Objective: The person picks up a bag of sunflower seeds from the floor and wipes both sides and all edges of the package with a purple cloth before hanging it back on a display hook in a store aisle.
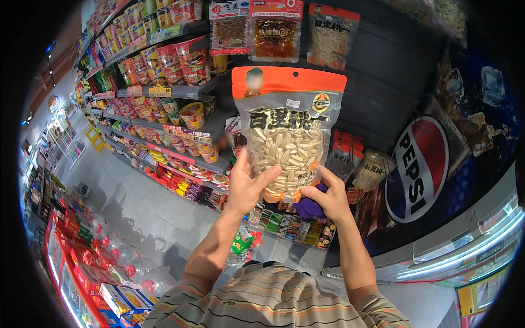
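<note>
Upright in front of me is a clear-fronted pouch of sunflower seeds (283,149) with an orange top band, a hang hole and a small price sticker. My left hand (248,180) grips its lower left side, the thumb lying across the front. At the lower right corner, my right hand (330,194) pinches the pouch with its thumb in front. A crumpled purple cloth-like item (308,208) shows behind the pouch beside my right hand; whether I hold it cannot be told. Hanging above is a similar seed pouch (331,37), next to a red-topped snack packet (275,35).
Shelves of instant-noodle cups (192,115) run along the left. More hanging pouches (371,170) and a large Pepsi sign (418,168) are at right. A lit cooler (459,256) curves along the lower right. Boxes (127,299) and wrapped bottles (139,262) stand lower left.
</note>
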A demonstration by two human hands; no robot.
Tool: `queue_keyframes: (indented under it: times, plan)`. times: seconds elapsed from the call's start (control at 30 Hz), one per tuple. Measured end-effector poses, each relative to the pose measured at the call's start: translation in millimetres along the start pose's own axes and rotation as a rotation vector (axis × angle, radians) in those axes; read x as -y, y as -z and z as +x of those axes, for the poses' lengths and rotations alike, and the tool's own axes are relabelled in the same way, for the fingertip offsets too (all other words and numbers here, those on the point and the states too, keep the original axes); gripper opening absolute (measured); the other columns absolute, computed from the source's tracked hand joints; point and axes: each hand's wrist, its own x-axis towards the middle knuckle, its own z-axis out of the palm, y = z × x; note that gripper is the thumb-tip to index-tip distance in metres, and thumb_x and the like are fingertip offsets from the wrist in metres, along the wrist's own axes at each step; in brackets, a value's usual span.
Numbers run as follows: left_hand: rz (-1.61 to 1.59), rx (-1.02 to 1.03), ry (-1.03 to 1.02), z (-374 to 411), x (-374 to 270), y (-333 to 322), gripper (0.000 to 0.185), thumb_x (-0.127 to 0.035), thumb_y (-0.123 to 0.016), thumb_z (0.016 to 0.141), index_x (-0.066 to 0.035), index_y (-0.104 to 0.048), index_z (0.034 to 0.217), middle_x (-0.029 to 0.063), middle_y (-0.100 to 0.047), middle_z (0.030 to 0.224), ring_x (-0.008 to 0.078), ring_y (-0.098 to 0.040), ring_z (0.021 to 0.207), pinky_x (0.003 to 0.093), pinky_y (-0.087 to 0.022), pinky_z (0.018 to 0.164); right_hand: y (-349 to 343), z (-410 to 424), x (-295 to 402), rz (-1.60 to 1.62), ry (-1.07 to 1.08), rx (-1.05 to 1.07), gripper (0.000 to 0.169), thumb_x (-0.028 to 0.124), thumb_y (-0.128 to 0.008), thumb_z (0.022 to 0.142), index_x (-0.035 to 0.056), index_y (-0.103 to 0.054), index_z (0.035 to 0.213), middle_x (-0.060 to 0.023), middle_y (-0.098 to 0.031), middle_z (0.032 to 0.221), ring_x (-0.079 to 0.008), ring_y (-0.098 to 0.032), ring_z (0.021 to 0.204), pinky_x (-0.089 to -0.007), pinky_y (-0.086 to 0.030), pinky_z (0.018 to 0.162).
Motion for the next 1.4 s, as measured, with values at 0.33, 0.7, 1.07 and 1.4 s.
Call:
queue_keyframes:
  times: [0.33, 0.7, 1.07, 1.4]
  plan:
    - [-0.205, 0.096, 0.113, 23.8, 14.3, -12.3, 0.052, -0.009, -0.07, 0.091, 0.002, -0.044, 0.134, 0.0114, -0.06, 0.127, 0.0168, -0.057, 0.117, 0.0325, -0.044, 0.101, 30.5, -21.6, 27.7, -0.191, -0.048, -0.045, 0.047, 0.017, -0.075, 0.086, -0.0053, -0.06, 0.124, -0.0088, -0.069, 0.107, -0.0126, -0.063, 0.095, -0.0291, -0.049, 0.087]
    - [-0.113, 0.18, 0.151, 41.2, 13.4, 12.1, 0.046, -0.018, -0.062, 0.099, 0.001, -0.043, 0.137, 0.01, -0.062, 0.123, 0.0136, -0.057, 0.114, 0.0301, -0.044, 0.099, 22.2, 13.7, 16.6, -0.35, 0.099, -0.234, 0.019, 0.015, -0.064, 0.096, -0.0037, -0.066, 0.099, -0.0041, -0.067, 0.086, -0.008, -0.057, 0.081, -0.0252, -0.047, 0.073]
    - [-0.127, 0.02, 0.002, 90.5, -13.0, 50.1, 0.016, -0.015, -0.061, 0.099, 0.0, -0.06, 0.106, 0.0087, -0.07, 0.1, 0.0113, -0.065, 0.088, 0.0262, -0.052, 0.081, -3.0, 32.3, 12.0, -0.469, 0.135, -0.077, 0.02, 0.014, -0.067, 0.092, -0.002, -0.068, 0.102, -0.0065, -0.069, 0.092, -0.0141, -0.064, 0.088, -0.0284, -0.05, 0.078]
    - [-0.231, 0.15, 0.058, 83.9, -16.5, 28.6, 0.017, -0.014, -0.062, 0.098, 0.001, -0.065, 0.106, 0.0105, -0.073, 0.096, 0.0129, -0.069, 0.082, 0.0257, -0.056, 0.072, 15.8, 62.0, 60.9, -0.285, 0.205, -0.229, 0.023, 0.017, -0.065, 0.097, -0.0027, -0.072, 0.105, -0.0037, -0.073, 0.093, -0.0079, -0.062, 0.086, -0.0249, -0.049, 0.077]
